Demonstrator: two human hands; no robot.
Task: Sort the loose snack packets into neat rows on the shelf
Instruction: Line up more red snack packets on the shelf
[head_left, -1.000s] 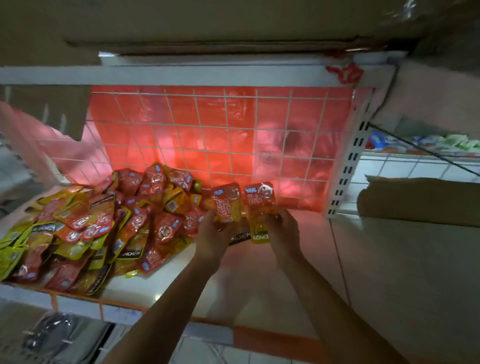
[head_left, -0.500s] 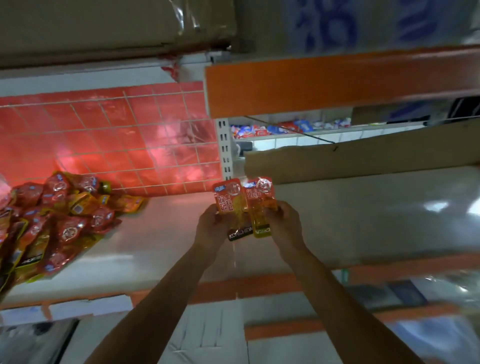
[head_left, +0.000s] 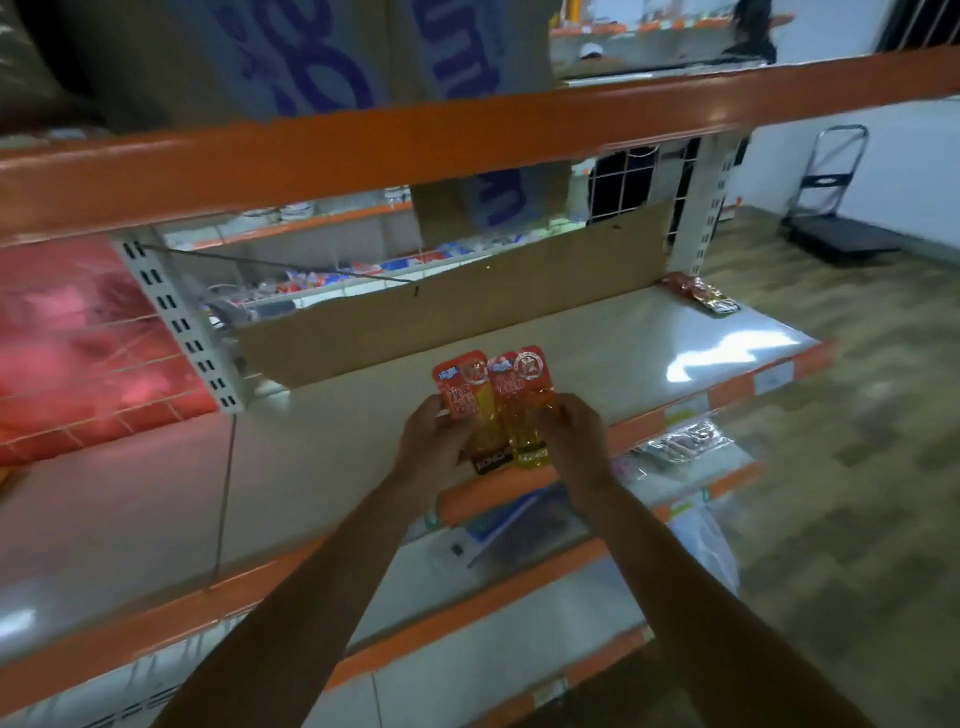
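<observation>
Two red and yellow snack packets sit side by side in my hands over the front of the white shelf (head_left: 597, 358). My left hand (head_left: 431, 441) grips the left snack packet (head_left: 464, 400) at its left edge. My right hand (head_left: 574, 436) grips the right snack packet (head_left: 522, 395) at its right edge. Both packets stand upright with their red tops pointing away from me. A few more packets (head_left: 698, 293) lie at the shelf's far right back corner. The big loose pile is out of view.
A cardboard sheet (head_left: 457, 306) lines the back of the shelf. A white slotted upright (head_left: 179, 322) and red wire-mesh backing (head_left: 72, 343) stand at left. An orange beam (head_left: 467, 135) crosses overhead. Lower shelves hold bagged goods (head_left: 680, 447). A black trolley (head_left: 831, 218) stands on the floor at right.
My view and both hands have swung to the right, away from the pile, carrying the two packets over the neighbouring shelf section. The grip on the packets is unchanged.
</observation>
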